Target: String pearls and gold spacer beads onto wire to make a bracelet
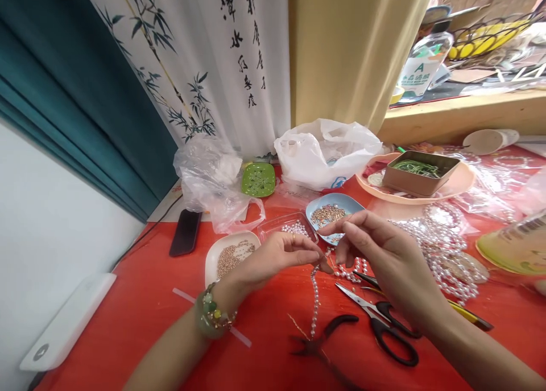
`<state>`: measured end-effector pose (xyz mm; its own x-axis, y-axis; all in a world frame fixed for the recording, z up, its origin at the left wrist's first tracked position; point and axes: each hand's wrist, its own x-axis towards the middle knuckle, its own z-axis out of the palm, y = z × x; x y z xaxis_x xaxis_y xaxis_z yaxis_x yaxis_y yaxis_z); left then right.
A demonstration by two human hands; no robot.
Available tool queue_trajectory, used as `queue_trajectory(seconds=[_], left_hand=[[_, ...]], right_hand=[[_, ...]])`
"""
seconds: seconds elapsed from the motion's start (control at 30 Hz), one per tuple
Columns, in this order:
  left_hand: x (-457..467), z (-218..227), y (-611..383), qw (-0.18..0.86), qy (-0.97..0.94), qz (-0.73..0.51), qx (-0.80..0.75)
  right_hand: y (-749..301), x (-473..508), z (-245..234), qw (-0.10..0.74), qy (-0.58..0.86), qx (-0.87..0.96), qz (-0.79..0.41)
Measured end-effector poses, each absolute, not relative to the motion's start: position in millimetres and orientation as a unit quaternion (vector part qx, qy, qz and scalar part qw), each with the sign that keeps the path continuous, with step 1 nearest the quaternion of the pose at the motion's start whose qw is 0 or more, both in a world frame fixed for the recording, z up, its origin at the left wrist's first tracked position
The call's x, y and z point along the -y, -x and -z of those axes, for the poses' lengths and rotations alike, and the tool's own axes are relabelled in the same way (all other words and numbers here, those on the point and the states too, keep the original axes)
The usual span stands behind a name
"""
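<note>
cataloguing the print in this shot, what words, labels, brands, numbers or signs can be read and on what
"A": label on the clear bottle; characters beneath too blurred to quote surely.
"潭", "水", "痕": brush writing on the white curtain; other characters cut off or too cursive to read.
White plastic bag: blue mark, unreadable.
Yellowish container: print too blurred.
No numbers readable.

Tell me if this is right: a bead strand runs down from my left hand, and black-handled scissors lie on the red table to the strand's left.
Not quite: in the head view, the black-handled scissors lie on the red table to the right of the bead strand running down from your left hand.
</note>
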<state>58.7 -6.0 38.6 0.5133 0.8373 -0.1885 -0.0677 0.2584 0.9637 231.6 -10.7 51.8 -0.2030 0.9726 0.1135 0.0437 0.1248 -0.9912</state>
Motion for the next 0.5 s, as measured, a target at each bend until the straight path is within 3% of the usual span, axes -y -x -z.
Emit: queue_trajectory(seconds=[0.2,0.5], left_hand=[[7.2,-37.2,-56.9,0.714,-0.488,-0.319,-0.389],[7.8,-38.6,-51.7,0.719,-0.467,-0.312,-0.409]], right_hand=[[-237.1,9.6,-54.3,0.496,0.38,0.513,-0.589],[-242.4,8.7,-61.4,0.48,0.408,0.603,-0.489]])
